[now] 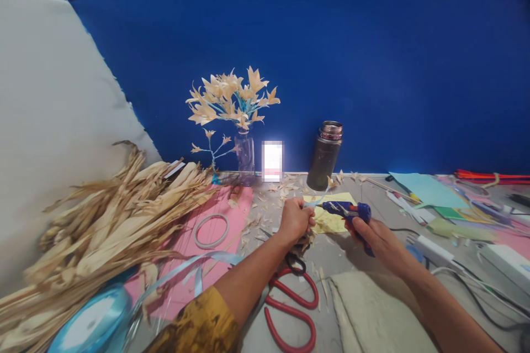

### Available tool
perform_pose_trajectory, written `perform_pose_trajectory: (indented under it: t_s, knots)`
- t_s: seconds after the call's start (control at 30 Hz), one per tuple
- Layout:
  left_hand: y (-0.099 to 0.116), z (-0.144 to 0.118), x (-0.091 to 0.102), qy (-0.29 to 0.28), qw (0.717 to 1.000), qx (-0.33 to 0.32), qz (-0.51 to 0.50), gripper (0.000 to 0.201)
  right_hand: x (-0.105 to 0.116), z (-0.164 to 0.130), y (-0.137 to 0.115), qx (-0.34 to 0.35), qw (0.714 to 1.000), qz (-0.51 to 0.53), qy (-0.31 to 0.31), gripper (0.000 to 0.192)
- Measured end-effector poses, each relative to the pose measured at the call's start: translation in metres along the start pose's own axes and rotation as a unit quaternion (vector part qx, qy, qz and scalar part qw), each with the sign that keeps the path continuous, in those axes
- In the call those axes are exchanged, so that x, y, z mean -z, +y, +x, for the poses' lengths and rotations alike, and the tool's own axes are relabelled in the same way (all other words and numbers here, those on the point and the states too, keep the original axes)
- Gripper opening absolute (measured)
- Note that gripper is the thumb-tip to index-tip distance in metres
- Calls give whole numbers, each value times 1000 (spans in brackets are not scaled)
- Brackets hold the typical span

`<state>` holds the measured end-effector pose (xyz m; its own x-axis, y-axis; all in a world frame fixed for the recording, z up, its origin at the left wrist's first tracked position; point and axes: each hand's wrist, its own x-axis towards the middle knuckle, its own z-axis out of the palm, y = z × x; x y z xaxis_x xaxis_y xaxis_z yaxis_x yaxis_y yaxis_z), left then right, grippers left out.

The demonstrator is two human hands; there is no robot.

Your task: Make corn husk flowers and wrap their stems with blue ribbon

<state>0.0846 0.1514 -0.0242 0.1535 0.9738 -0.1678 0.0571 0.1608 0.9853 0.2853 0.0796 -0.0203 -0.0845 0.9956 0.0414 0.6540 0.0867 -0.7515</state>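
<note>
My left hand (296,221) is closed in a pinch on a flower stem (322,199) wrapped in light blue ribbon. A small pale husk flower (331,182) tops that stem. In my right hand (375,234) is a blue hot glue gun (346,209), its nozzle pointing left, close to the fingers of my left hand. Below the gun lies a yellow paper sheet (333,227) with dried glue marks. Red-handled scissors (310,320) rest under my left forearm, and a black loop handle (296,263) shows beside them; their blades are hidden.
Dried corn husks (116,231) are heaped at left by a blue ribbon spool (93,322). A vase (245,157) of husk flowers and a dark flask (325,157) stand along the blue wall. A folded cloth (372,309), power strip (434,251) and cords lie at right.
</note>
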Motion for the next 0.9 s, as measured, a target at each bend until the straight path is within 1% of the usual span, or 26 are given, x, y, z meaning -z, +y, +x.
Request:
perform_pose_trajectory:
  t_s: [0.17,0.3,0.37,0.43,0.5,0.57,0.63,0.7,0.77,0.8,0.83,0.9]
  knots:
    - [0,1,1,2,1000,4,-13,20,2,1,-1,8,999,-44,11,57]
    - [0,2,1,-6,999,11,-43,22,5,3,0,-11,988,-143,64,48]
    - [0,2,1,-21,997,19,-65,21,7,4,3,-32,974,-211,71,43]
    - [1,1,1,-44,994,32,-90,21,8,5,7,-49,961,-267,58,41]
    - [3,0,1,-72,990,44,-115,22,10,4,12,-58,954,-291,45,42]
    - [6,-2,1,-100,984,54,-138,22,13,3,17,-42,957,-284,36,40]
    - [9,-4,1,-127,977,64,-156,22,18,3,20,-2,968,-248,31,34]
    - [11,-7,1,-157,970,74,-168,22,23,2,19,33,984,-174,38,36]
    - [13,-10,0,-187,963,85,-175,23,25,2,13,29,997,-48,55,40]
    - [14,-12,0,-203,959,91,-177,23,24,1,9,14,997,34,62,42]
    - [14,-14,-1,-223,954,96,-177,24,22,1,5,-3,990,122,66,44]
    - [14,-18,-4,-266,942,108,-175,25,16,1,-1,-29,955,288,69,48]
